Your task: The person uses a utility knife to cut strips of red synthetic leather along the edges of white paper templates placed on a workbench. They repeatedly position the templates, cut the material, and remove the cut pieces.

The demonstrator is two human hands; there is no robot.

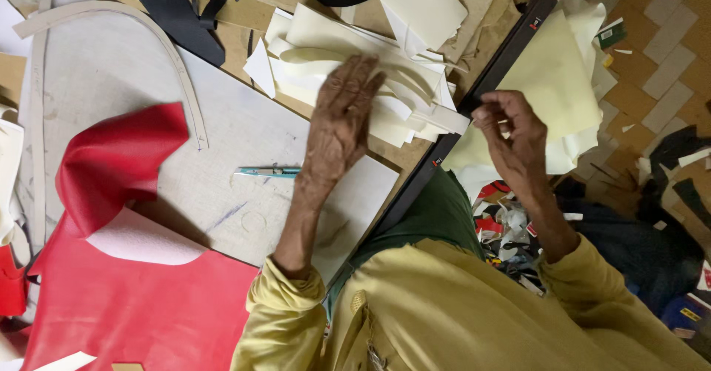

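The left hand (342, 123) is lying flat, fingers spread and grasping nothing, pressing on a pile of cream cutouts (348, 52) at upper centre. The right hand (511, 138) is pinching a pale yellow sheet (552, 82) hanging past the surface's dark edge (474, 93) at upper right, over a littered floor (652, 67). Bare grey board (237, 138) is lying open in the middle of the frame, with a teal knife (266, 171) just beside the left wrist. Glossy red leather (111, 267) is curling at lower left, its pale underside showing; the frame is cutting it off. Yellow sleeves (444, 304) are hiding the near edge.
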